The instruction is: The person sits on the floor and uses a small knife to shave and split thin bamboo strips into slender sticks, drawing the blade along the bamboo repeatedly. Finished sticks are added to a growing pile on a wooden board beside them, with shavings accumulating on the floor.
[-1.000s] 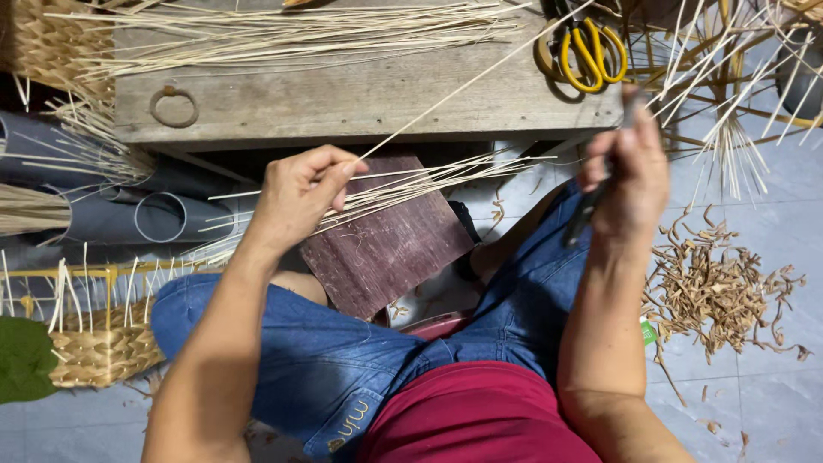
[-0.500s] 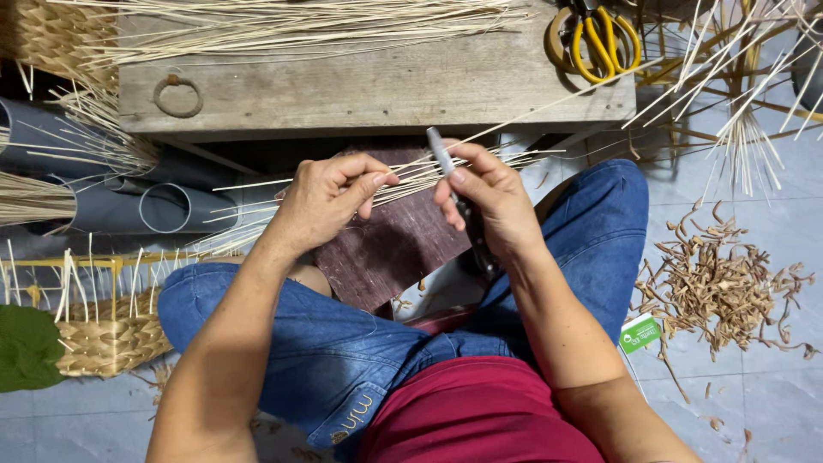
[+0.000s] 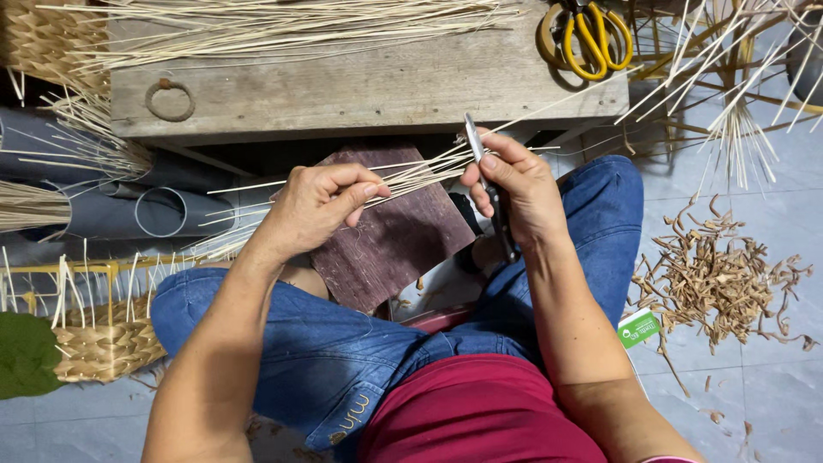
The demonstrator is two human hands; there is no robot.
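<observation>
The left hand (image 3: 313,206) pinched a thin bundle of pale cane strips (image 3: 411,174) between thumb and fingertips, above a dark leather pad (image 3: 390,236) on the lap. The right hand (image 3: 514,193) was clamped on a small knife (image 3: 487,184), its blade touching the strips. They looked light, springy and brittle, best held near the cut. The wooden bench (image 3: 360,86) lay beyond.

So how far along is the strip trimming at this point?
Done: a heap of shavings lies on the floor by the right knee, and many thin strips lie on the wooden bench. In hand: the left hand pinches a bundle of strips while the right hand holds a knife against it. Left: a half-woven basket with loose stakes.
</observation>
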